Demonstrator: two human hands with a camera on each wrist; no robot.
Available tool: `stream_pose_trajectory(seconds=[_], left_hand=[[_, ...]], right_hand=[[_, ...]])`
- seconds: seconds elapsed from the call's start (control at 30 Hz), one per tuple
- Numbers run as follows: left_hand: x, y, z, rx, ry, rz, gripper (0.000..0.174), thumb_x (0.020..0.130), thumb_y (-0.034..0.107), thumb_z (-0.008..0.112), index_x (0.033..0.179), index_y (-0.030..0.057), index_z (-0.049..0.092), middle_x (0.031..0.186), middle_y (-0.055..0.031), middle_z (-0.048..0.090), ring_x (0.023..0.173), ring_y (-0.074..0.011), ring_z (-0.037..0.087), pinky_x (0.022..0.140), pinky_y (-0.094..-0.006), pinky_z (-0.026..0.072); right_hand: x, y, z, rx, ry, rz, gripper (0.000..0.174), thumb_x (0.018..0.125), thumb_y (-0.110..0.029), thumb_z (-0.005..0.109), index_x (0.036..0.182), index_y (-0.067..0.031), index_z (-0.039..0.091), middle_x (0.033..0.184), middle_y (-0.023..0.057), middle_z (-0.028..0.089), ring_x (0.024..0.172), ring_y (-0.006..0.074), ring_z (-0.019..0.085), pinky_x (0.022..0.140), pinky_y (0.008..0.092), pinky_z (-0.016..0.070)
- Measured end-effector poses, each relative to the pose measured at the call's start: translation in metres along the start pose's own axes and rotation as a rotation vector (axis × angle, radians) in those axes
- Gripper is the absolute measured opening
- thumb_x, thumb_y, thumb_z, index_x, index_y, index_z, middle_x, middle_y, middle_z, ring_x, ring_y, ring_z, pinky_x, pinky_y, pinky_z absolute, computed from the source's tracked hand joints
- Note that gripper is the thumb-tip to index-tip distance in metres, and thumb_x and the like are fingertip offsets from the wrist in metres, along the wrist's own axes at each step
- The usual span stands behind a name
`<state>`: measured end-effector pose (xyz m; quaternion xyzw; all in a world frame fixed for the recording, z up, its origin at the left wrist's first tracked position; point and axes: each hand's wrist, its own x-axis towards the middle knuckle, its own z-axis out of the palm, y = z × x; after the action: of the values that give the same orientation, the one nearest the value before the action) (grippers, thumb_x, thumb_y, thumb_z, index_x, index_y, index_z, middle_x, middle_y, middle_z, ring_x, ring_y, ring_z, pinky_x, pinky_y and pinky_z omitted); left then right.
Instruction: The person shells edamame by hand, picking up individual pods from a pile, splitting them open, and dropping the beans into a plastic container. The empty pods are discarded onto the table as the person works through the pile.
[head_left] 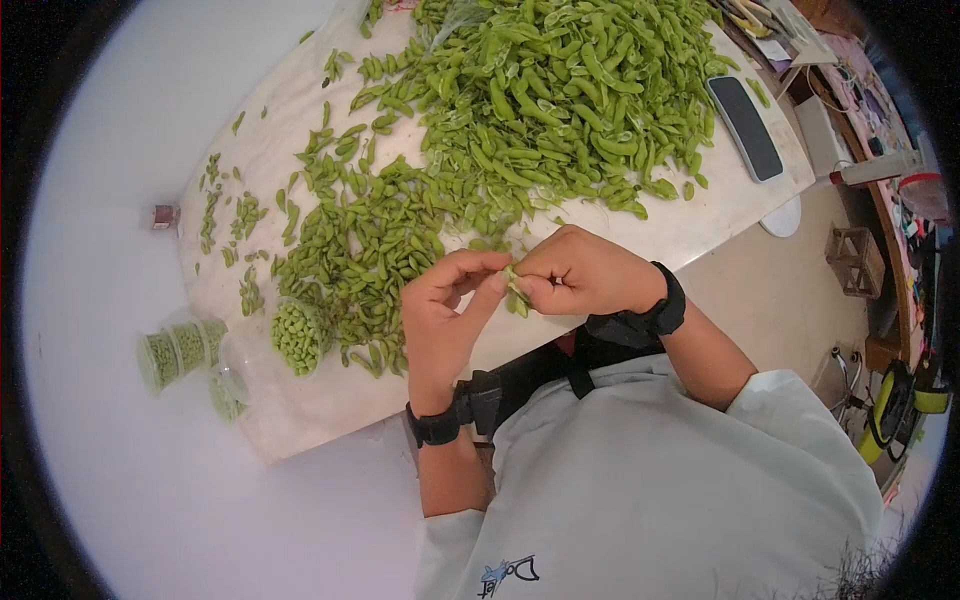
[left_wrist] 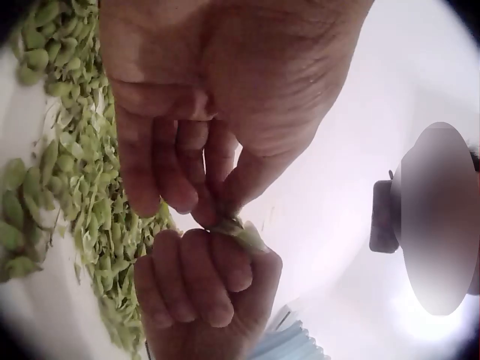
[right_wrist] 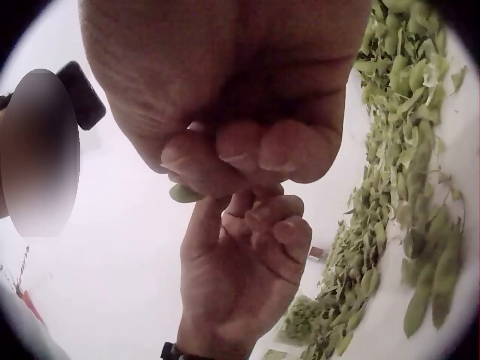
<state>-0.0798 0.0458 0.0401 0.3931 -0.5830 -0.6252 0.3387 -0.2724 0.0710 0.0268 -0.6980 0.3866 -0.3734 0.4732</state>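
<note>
Close to the table's near edge, both hands meet at a green soybean pod [head_left: 516, 292]. My left hand [head_left: 440, 308] pinches one end of it between thumb and fingertips. The right hand [head_left: 597, 272] grips the other end, its fingers curled in toward the palm. In the left wrist view a pale, split-looking part of the pod [left_wrist: 252, 237] shows between the two hands. A green end of it [right_wrist: 184, 193] sticks out below the right fingers in the right wrist view; the rest is hidden by fingers.
A large heap of soybean pods [head_left: 560, 90] covers the back of the table [head_left: 640, 235], with smaller pods [head_left: 390, 225] spread leftward. A cup of shelled beans [head_left: 298, 337] stands front left, near more filled tubs [head_left: 182, 352]. A phone [head_left: 745, 128] lies at the right edge.
</note>
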Motion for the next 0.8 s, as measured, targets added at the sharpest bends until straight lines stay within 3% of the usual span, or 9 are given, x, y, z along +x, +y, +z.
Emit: stream_pose_trajectory(seconds=[0.17, 0.27, 0.43, 0.53, 0.67, 0.73, 0.8], left_hand=[[0.001, 0.001, 0.012, 0.117, 0.061, 0.016, 0.013, 0.081, -0.003, 0.059, 0.094, -0.0021, 0.060, 0.086, -0.0031, 0.061, 0.076, -0.0077, 0.056, 0.072, -0.0220, 0.0459], [0.005, -0.001, 0.019, 0.124, 0.107, 0.024, 0.010, 0.081, -0.005, 0.055, 0.091, -0.0013, 0.057, 0.082, -0.0016, 0.058, 0.073, -0.0069, 0.054, 0.069, -0.0217, 0.0449], [0.013, -0.009, 0.021, 0.093, 0.113, 0.024, 0.006, 0.085, 0.001, 0.045, 0.087, 0.0009, 0.050, 0.079, -0.0027, 0.052, 0.065, -0.0090, 0.045, 0.060, -0.0231, 0.0412], [0.021, -0.025, 0.018, -0.318, 0.272, -0.031, 0.009, 0.085, 0.008, 0.041, 0.087, 0.0032, 0.047, 0.075, -0.0023, 0.048, 0.060, -0.0093, 0.040, 0.056, -0.0230, 0.0387], [0.019, -0.028, 0.002, -0.563, 0.156, -0.074, 0.009, 0.084, 0.011, 0.040, 0.090, 0.0061, 0.045, 0.075, -0.0020, 0.047, 0.057, -0.0093, 0.036, 0.054, -0.0233, 0.0367], [0.014, -0.025, -0.004, -0.582, 0.043, -0.043, 0.009, 0.087, 0.010, 0.042, 0.094, 0.0063, 0.045, 0.076, -0.0020, 0.046, 0.057, -0.0091, 0.036, 0.054, -0.0239, 0.0370], [0.007, -0.016, 0.007, -0.165, 0.151, 0.046, 0.008, 0.089, 0.009, 0.047, 0.096, 0.0054, 0.047, 0.078, -0.0019, 0.048, 0.059, -0.0089, 0.039, 0.055, -0.0233, 0.0373]], right_hand=[[-0.001, 0.006, 0.001, -0.036, -0.020, -0.017, 0.028, 0.087, -0.014, 0.052, 0.063, -0.0013, 0.044, 0.051, 0.0094, 0.041, 0.046, 0.0212, 0.037, 0.047, 0.0327, 0.0329], [0.001, 0.013, 0.007, 0.012, 0.048, 0.032, 0.026, 0.082, -0.019, 0.055, 0.063, -0.0030, 0.048, 0.053, 0.0156, 0.043, 0.045, 0.0280, 0.040, 0.046, 0.0370, 0.0343], [0.003, 0.018, 0.008, 0.007, 0.075, 0.076, 0.024, 0.082, -0.020, 0.054, 0.066, -0.0014, 0.049, 0.056, 0.0165, 0.047, 0.047, 0.0307, 0.043, 0.047, 0.0371, 0.0356], [0.006, 0.017, 0.007, -0.093, 0.111, 0.097, 0.024, 0.083, -0.020, 0.053, 0.069, -0.0006, 0.051, 0.058, 0.0182, 0.049, 0.049, 0.0338, 0.046, 0.048, 0.0382, 0.0374], [0.007, 0.014, 0.004, -0.208, 0.202, 0.092, 0.024, 0.083, -0.021, 0.052, 0.071, -0.0007, 0.054, 0.062, 0.0207, 0.052, 0.055, 0.0386, 0.051, 0.051, 0.0422, 0.0402], [0.007, 0.017, 0.006, -0.240, 0.245, 0.050, 0.020, 0.083, -0.013, 0.052, 0.068, -0.0001, 0.049, 0.058, 0.0167, 0.046, 0.050, 0.0324, 0.045, 0.049, 0.0373, 0.0374], [0.008, 0.017, 0.006, -0.264, 0.273, 0.023, 0.019, 0.082, -0.009, 0.053, 0.067, 0.0002, 0.047, 0.056, 0.0150, 0.044, 0.048, 0.0298, 0.043, 0.048, 0.0353, 0.0362]])
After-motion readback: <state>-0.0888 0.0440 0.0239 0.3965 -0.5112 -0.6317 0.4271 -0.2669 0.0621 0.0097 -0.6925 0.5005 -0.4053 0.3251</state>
